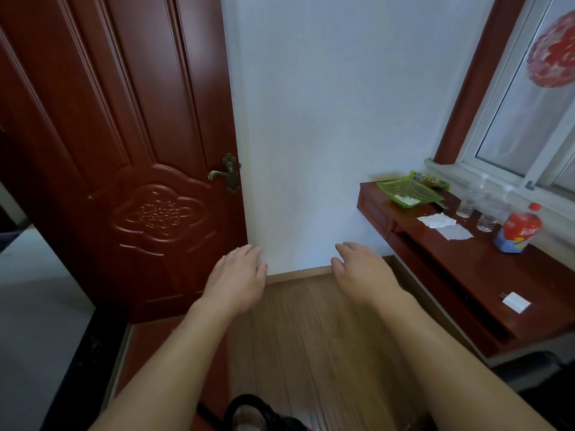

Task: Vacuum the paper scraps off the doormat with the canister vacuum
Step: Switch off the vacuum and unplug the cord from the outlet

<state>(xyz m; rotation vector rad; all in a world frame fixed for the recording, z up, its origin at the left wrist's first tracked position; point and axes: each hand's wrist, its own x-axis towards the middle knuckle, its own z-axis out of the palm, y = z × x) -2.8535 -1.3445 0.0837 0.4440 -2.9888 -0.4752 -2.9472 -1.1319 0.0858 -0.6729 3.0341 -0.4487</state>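
My left hand (236, 279) and my right hand (362, 272) are stretched out in front of me over the wooden floor, palms down, fingers relaxed, holding nothing. At the bottom edge of the view, between my forearms, a black curved part of the canister vacuum (252, 409) shows, mostly cut off. A green tray (409, 191) on the red shelf holds small white paper scraps (407, 200). No doormat is in view.
A dark red door (124, 150) stands open at the left, with a grey floor and black threshold (84, 353) beyond. A white wall (326, 119) is ahead. The red shelf (466, 275) under the window carries tissues, glasses, a red bottle (519, 228) and a white charger (516, 302).
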